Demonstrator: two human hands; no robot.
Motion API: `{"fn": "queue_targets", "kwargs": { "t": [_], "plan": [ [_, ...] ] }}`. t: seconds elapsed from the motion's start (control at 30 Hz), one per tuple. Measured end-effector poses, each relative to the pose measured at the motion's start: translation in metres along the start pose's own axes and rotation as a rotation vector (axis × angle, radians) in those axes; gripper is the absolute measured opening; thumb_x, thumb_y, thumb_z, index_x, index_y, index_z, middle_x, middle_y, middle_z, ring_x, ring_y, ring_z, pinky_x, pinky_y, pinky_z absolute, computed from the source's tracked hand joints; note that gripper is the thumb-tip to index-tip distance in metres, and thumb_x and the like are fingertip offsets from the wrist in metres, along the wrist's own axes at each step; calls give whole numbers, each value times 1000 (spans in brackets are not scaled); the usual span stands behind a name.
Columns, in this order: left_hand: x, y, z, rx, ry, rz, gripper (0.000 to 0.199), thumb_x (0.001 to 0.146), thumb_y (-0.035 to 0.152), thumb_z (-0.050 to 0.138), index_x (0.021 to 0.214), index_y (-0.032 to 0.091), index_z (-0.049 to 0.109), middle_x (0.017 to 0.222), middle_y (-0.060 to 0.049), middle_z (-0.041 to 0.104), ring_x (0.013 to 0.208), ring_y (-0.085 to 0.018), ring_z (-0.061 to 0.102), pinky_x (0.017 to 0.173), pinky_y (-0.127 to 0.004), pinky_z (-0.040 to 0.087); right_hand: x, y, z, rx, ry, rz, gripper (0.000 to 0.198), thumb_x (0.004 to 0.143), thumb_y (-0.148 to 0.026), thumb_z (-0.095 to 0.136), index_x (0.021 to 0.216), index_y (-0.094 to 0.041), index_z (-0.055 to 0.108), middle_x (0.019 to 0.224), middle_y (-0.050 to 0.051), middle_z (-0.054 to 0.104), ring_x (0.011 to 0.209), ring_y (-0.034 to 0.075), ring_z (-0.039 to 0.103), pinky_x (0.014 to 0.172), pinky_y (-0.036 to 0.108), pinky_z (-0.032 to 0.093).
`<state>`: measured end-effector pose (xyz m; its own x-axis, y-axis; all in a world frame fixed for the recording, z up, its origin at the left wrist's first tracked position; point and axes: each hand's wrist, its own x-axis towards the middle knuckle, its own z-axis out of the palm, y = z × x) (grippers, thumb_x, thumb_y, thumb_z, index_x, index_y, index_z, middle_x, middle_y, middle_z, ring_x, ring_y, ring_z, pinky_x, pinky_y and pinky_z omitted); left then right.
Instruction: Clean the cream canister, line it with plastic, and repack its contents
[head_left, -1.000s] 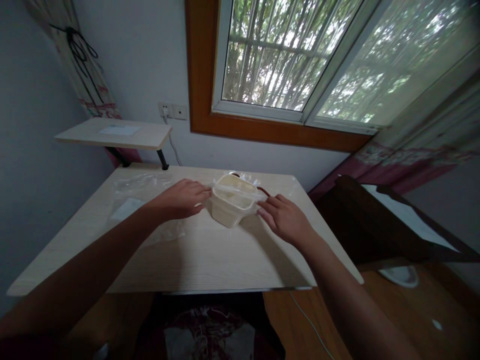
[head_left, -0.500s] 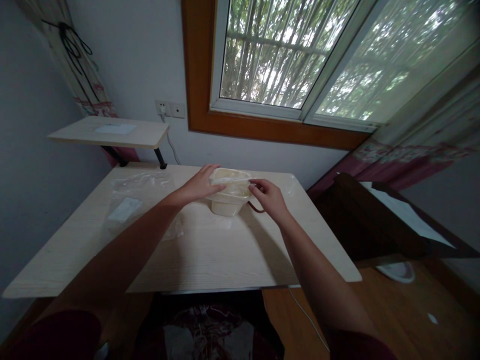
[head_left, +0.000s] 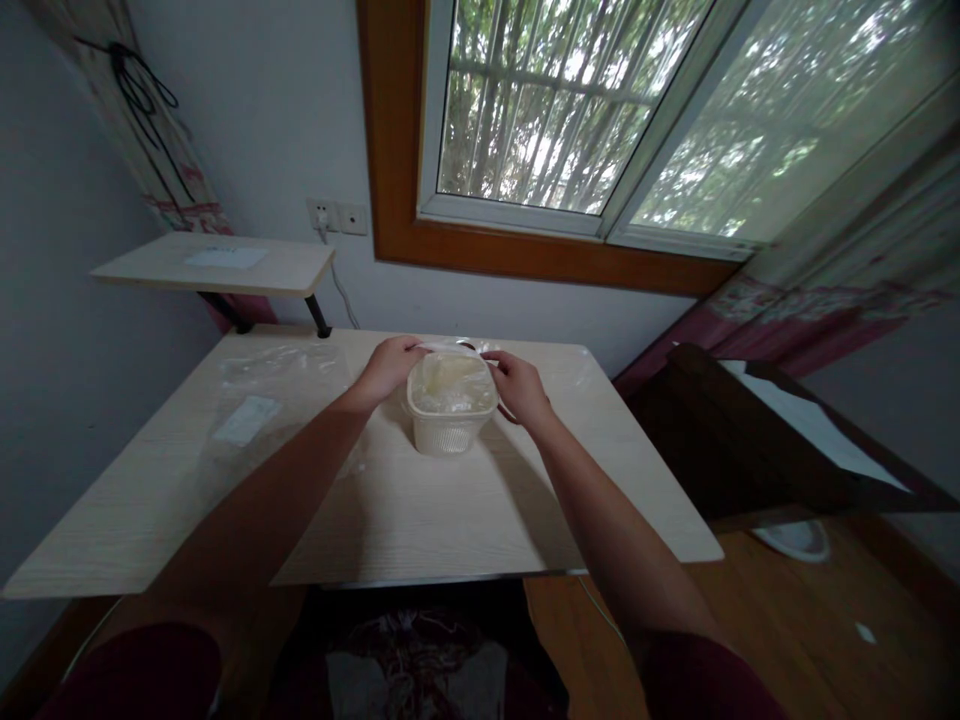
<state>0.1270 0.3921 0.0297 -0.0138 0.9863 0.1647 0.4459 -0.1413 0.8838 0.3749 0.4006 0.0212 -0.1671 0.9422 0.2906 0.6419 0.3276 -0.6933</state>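
A cream plastic basket (head_left: 448,432) with ribbed sides stands upright near the middle of the table, its opening facing me. Clear plastic film (head_left: 454,378) lies over and inside it and stretches along its far rim. At the far left corner, my left hand (head_left: 390,368) is closed with its fingertips pinching the film. My right hand (head_left: 519,385) is closed on the film at the far right corner. Part of a thin brown handle (head_left: 508,414) shows beside the basket under my right hand. Some fingertips are hidden behind the rim.
On the table (head_left: 450,530), a flattened clear plastic bag (head_left: 292,368) with a white label (head_left: 247,420) lies to the left. A raised shelf (head_left: 150,262) with a paper stands at the back left. Right of the table is dark brown furniture (head_left: 750,450).
The basket has tipped toward me and come slightly nearer, showing its ribbed side and opening. Both hands have shifted to its far rim, drawing the film along there.
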Motion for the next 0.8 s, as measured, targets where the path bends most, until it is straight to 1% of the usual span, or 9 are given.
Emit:
{"fn": "queue_targets", "kwargs": {
  "t": [0.13,0.2,0.33,0.47,0.57,0.63,0.7,0.77,0.8],
  "plan": [
    [-5,-3,-1,-136,15,-71,22,80,35,63,81,16,73,82,-6,72,75,-18,62,66,-27,46,2,5,3,25,-28,-100,24,87,-33,55,94,-20,74,97,7,72,87,20,64,80,31,50],
    [-6,-5,-1,-233,-19,-98,22,79,36,67,83,15,73,82,-6,71,73,-17,62,64,-26,47,0,7,3,65,-86,-45,22,87,-34,55,91,-20,72,94,7,71,83,19,65,76,30,51],
    [-4,-8,-6,-467,-146,-202,26,74,34,77,89,15,69,85,-6,70,71,-14,63,67,-26,50,-7,0,1,136,-278,110,19,85,-30,57,86,-17,70,79,4,70,73,17,63,69,28,51],
    [-2,-14,-13,-592,-224,-311,28,71,26,82,93,14,68,88,-7,70,72,-12,64,67,-24,51,-13,-11,-2,128,-353,117,15,83,-23,57,81,-14,70,78,6,72,77,18,64,73,29,51],
    [-4,-20,-16,-575,-248,-324,29,70,20,80,95,14,68,94,-9,72,76,-13,66,70,-26,53,-11,-7,-3,1,-373,82,13,81,-16,59,82,-15,72,83,7,74,80,20,66,75,30,51],
    [-8,-22,-19,-452,-219,-273,29,72,19,77,99,14,69,100,-10,72,85,-16,68,78,-30,55,-8,-1,-5,-118,-387,38,13,79,-13,61,84,-15,73,87,8,75,82,20,67,77,30,51],
    [-13,-17,-25,-239,-77,-122,23,76,19,71,100,16,70,104,-9,72,94,-19,68,88,-35,55,-5,1,-12,-203,-293,-25,15,82,-13,60,90,-15,73,93,10,74,85,20,67,79,30,52],
    [-23,-6,-33,-8,96,153,16,84,20,62,96,17,72,105,-8,72,101,-20,66,97,-39,52,-5,-7,-22,-235,-82,-132,18,87,-15,58,98,-14,72,101,12,72,88,20,66,82,32,52],
    [-29,2,-37,91,135,327,16,88,22,57,93,18,72,105,-7,72,104,-20,65,100,-40,50,-6,-16,-28,-237,29,-205,20,91,-17,55,101,-14,72,104,13,70,90,20,66,84,33,52]
  ]
}}
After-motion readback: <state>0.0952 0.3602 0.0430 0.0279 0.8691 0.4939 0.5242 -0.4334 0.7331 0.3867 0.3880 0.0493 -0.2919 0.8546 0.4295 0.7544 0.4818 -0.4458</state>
